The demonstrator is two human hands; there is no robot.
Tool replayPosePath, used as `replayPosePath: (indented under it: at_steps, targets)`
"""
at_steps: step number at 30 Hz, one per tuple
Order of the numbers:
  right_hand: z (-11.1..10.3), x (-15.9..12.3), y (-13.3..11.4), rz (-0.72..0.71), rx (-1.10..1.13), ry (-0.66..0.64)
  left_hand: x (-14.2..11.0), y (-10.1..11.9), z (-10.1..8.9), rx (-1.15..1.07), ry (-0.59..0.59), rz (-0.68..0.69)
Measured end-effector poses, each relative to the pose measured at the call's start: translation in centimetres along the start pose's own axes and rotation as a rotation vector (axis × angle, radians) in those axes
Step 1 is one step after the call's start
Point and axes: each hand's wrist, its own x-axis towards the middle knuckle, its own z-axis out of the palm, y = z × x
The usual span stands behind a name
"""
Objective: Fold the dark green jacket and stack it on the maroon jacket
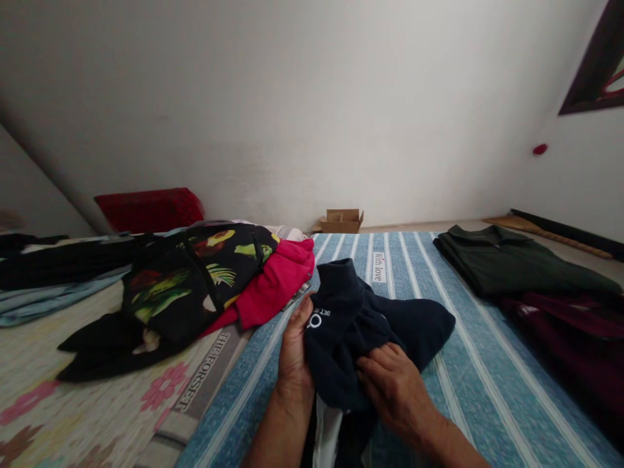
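A navy blue garment (341, 331) with white lettering and a stand-up collar is bunched over the striped bedding in front of me. My left hand (295, 351) is closed round its left side, thumb beside the print and the other fingers mostly hidden behind the cloth. My right hand (394, 383) pinches the fabric at the lower right, its fingers curled in. One part of the garment stretches out to the right on the bedding. Below my hands hang dark cloth and a white strip (327, 429), partly hidden by my forearms.
Blue striped bedding (492, 370) lies under the garment. On the right are folded dark green clothes (517, 260) and maroon clothes (560, 331). To the left lie a black patterned garment (195, 273) and pink cloth (273, 279). A cardboard box (341, 224) stands by the wall.
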Motion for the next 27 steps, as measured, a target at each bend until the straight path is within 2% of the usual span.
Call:
replayPosePath:
  at_steps: [2, 5, 9, 12, 20, 24, 27]
  targets:
    - [-0.1, -0.2, -0.1, 0.009, 0.035, 0.044, 0.0, -0.1, 0.2, 0.039, -0.053, 0.011]
    - [-1.4, 0.3, -1.0, 0.050, 0.122, 0.175, -0.3, -0.4, 0.7, 0.108, -0.142, 0.003]
    - [-3.5, 1.5, -1.6, 0.118, 0.202, 0.369, -0.8, -0.8, 1.0, 0.156, -0.171, -0.076]
    - [-4.1, 2.1, -1.2, 0.141, 0.219, 0.430, -1.0, -1.0, 1.2, 0.192, -0.192, -0.145]
    - [-3.6, 1.6, 0.5, 0.357, 0.316, 0.385, -1.0, -1.7, 1.3, 0.291, -0.206, -0.290]
    - [-3.9, 1.4, 0.6, 0.514, 0.514, 0.285, -1.2, -1.8, 1.4, 0.360, -0.176, -0.283]
    - [-4.2, 1.3, 0.6, 0.632, 0.693, 0.253, -1.4, -1.8, 1.6, 0.426, -0.172, -0.229]
